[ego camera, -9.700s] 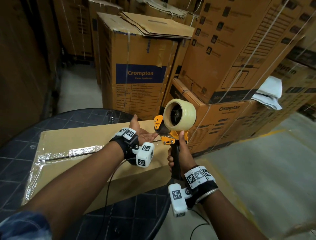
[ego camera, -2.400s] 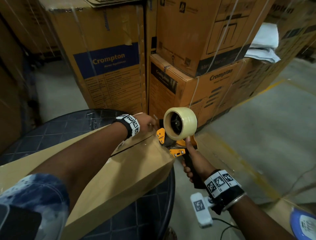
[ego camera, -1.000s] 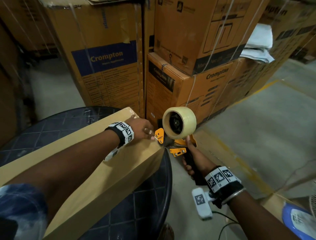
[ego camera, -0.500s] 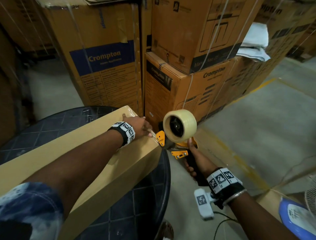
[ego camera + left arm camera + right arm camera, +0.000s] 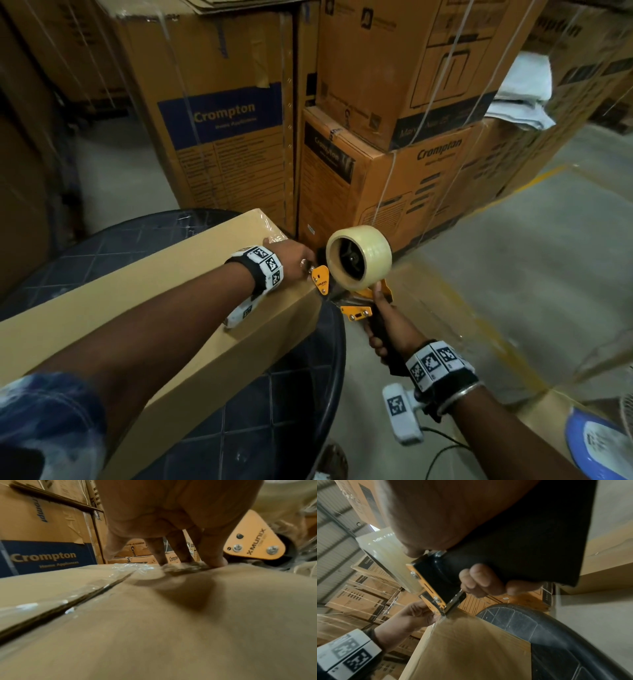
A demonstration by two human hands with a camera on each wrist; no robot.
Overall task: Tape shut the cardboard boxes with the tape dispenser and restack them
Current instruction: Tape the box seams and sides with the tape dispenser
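Partly hidden behind the tape roll [image 5: 359, 257], the tape dispenser [image 5: 356, 310] meets the far end of the cardboard box [image 5: 144, 294], which lies across the round dark desk [image 5: 239, 428]; its blade edge cannot be made out in the head view. The right hand [image 5: 388, 330] has its grip wrapped round the black handle, just off the box's end corner. The left hand [image 5: 291, 260] presses its fingertips [image 5: 214, 561] down on the box top at that same end, pinning clear tape; whether the thumb pinches anything cannot be told. Beyond the box, stacked printed cartons [image 5: 394, 164] blur at the edges. Compared with half a second ago, both hands and the dispenser sit at about the same spot by the box's end.
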